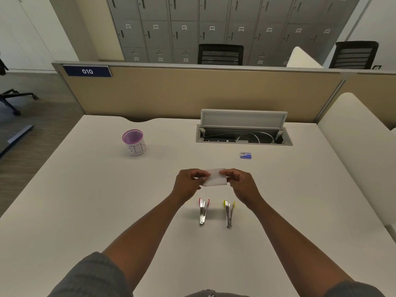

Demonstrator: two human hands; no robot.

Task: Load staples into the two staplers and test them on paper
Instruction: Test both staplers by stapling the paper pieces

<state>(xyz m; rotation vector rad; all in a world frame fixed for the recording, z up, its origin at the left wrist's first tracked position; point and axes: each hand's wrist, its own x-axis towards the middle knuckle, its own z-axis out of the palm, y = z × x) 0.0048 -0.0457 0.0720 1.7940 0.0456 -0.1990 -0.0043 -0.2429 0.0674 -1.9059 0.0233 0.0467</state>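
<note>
Beyond the two staplers, red point(203, 211) and yellow point(229, 213), lying side by side on the desk point(85, 200), both hands pinch a small paper point(215, 179): left hand point(188, 185) at its left edge, right hand point(240, 183) at its right. A staple box point(245, 155) sits farther beyond the staplers, a cup point(134, 142) far left.

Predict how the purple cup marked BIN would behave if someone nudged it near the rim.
The purple cup stands upright, taller than wide, so a high push would probably tip it. It looks like thin mesh, likely light. Once on its round side, it might roll across the table.
</note>
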